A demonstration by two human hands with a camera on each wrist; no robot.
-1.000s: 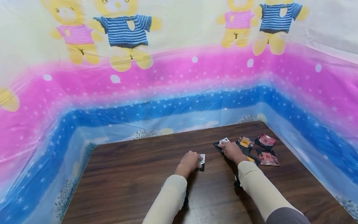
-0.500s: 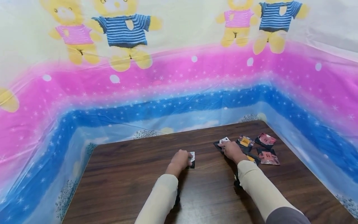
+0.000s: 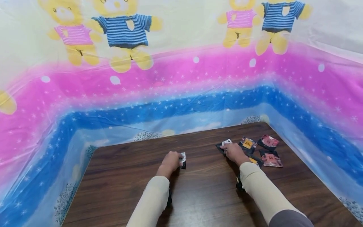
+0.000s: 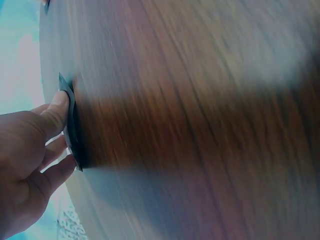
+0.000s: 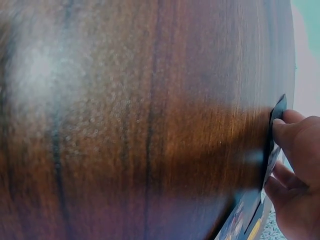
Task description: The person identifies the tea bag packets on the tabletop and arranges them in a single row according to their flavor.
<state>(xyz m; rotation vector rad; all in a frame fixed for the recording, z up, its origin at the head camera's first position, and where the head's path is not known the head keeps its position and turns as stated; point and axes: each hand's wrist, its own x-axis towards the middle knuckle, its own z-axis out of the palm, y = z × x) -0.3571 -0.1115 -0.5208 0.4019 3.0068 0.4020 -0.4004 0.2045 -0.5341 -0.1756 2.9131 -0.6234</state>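
Note:
In the head view my left hand [image 3: 169, 163] holds a small flat sachet [image 3: 183, 164], white at the top and black below, over the middle of the table. The left wrist view shows that sachet [image 4: 73, 131] edge-on and slightly bent, close to the wood, with thumb and fingertips at it. Farther right, my right hand [image 3: 236, 154] has its fingers on another black-and-white sachet [image 3: 227, 142] lying tilted on the table. That sachet [image 5: 271, 142] appears edge-on in the right wrist view, thumb and fingers along one side of it.
Yellow-labelled black sachets [image 3: 248, 143] lie right beside the right hand, one partly hidden under the wrist. Two pink-labelled sachets [image 3: 271, 158] lie farther right on the dark wooden table [image 3: 127, 189]. A printed cloth with teddy bears [image 3: 158, 78] stands behind the table.
My left hand has moved left across the table, carrying its sachet along. The right hand and the sachets around it have stayed in place.

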